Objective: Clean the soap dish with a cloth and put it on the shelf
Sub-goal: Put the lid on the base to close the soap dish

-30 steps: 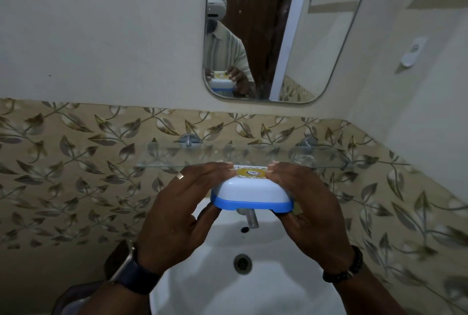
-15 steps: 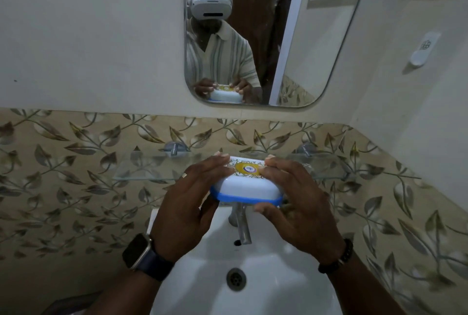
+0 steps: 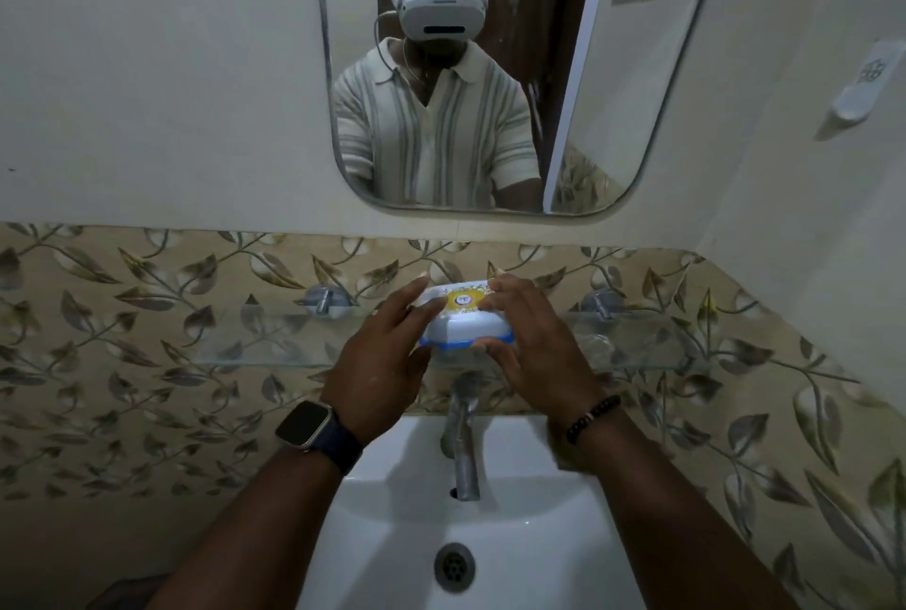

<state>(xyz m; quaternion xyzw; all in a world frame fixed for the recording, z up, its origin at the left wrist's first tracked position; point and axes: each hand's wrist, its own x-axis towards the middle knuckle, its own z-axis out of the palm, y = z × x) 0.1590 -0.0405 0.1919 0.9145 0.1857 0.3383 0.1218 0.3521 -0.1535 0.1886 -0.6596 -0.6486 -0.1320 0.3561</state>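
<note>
A: Where's the soap dish [image 3: 465,322] rn?

B: Over the glass shelf [image 3: 274,344], about mid-length, between the two metal brackets. White body, blue base, and a yellow-and-white wrapped soap bar [image 3: 458,299] on top. Can't tell if the base is resting on the glass or just above it; its front edge sits near the shelf's near edge.

A: Hands?

B: Both on it. Left hand [image 3: 380,364] clasps the left end, fingers over the top and thumb under the near side. Right hand [image 3: 534,354] grasps the right end the same way, fingertips on the soap wrapper. Neither has let go.

A: So how far along, imo?

B: Nearly done, I'd say. No cloth in view anywhere, so wiping looks finished (can't confirm how clean it is, light's dim). This is the placing step. What's left: settle it flat, maybe nudge it farther back toward the leaf-pattern tiles [image 3: 147,295], then release both hands.

A: Anything around it?

B: Tap [image 3: 463,438] sits directly below the shelf, white basin [image 3: 392,536] nearer still, mirror [image 3: 588,70] above on the far wall. Shelf otherwise looks bare, plenty of room either side.
</note>
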